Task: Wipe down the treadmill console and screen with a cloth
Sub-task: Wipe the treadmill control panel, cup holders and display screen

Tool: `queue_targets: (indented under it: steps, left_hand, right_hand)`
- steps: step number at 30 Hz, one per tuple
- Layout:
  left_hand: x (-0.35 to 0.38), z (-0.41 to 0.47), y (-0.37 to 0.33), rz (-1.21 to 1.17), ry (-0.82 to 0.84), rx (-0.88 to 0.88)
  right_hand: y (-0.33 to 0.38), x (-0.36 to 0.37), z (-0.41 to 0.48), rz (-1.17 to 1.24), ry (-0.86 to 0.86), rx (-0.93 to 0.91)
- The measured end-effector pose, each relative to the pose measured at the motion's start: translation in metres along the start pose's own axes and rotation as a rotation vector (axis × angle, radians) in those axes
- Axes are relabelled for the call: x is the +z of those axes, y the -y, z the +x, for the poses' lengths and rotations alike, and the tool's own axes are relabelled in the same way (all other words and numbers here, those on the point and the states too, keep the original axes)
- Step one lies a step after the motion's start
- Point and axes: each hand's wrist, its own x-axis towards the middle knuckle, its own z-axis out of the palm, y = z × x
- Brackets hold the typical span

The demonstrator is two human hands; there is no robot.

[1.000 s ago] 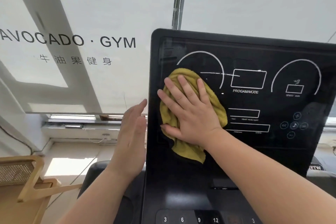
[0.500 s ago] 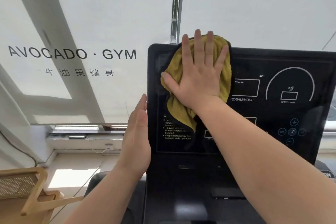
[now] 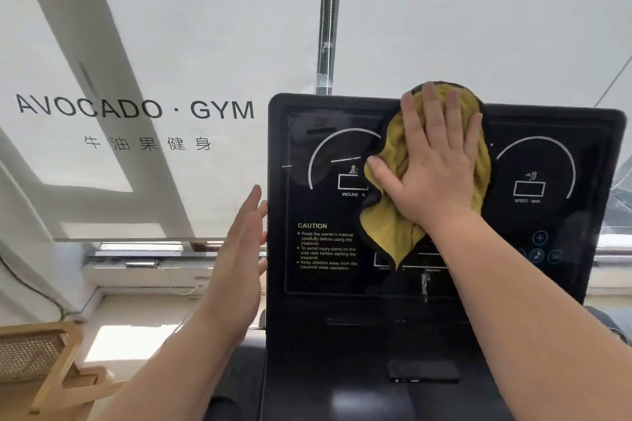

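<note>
The right hand [image 3: 436, 164] lay flat and spread on the yellow cloth [image 3: 393, 225], palm pressing it against the top middle of the treadmill screen [image 3: 328, 208]; nothing was pinched, the cloth was simply trapped under the open palm, its loose tail hanging below the wrist. Half a second before, that same hand and cloth had been up at the screen's top-left corner, and a second before, lower on the left dial. So the stroke had travelled up and then across to the right along the upper edge. Left of the palm, the incline dial and the caution text now stood uncovered; right of it, the speed dial and the round buttons looked not yet reached. The left hand [image 3: 239, 249] stayed open and upright, holding nothing, its fingertips touching or just beside the console's [image 3: 342, 352] left edge, seemingly steadying it. I would judge the screen roughly half wiped, with the lower console below the wrist left to do.
</note>
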Motion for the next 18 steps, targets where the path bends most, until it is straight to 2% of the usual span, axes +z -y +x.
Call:
queue_targets:
  steps: [3,5,7,12,16,18]
  left_hand:
    - [-0.001,-0.001,0.002,-0.013,0.013,0.002]
    - [0.0,-0.002,0.003,-0.023,0.011,-0.006]
    - [0.002,-0.003,0.002,-0.031,0.01,-0.007]
    - [0.005,-0.005,0.007,0.006,-0.03,0.017]
    - [0.009,-0.011,0.022,0.409,-0.073,0.225]
    - [0.013,-0.012,0.027,0.53,-0.059,0.296]
  right_hand:
    - [0.017,-0.002,0.005,0.045,0.0,0.259]
    - [0.046,-0.003,0.015,0.077,0.006,0.365]
    - [0.079,-0.002,0.024,0.068,0.029,0.293]
    - [0.128,0.007,0.031,0.016,0.052,-0.041]
    - [0.099,0.009,0.014,0.005,0.043,-0.223]
    - [0.075,0.011,-0.003,-0.024,0.032,-0.211]
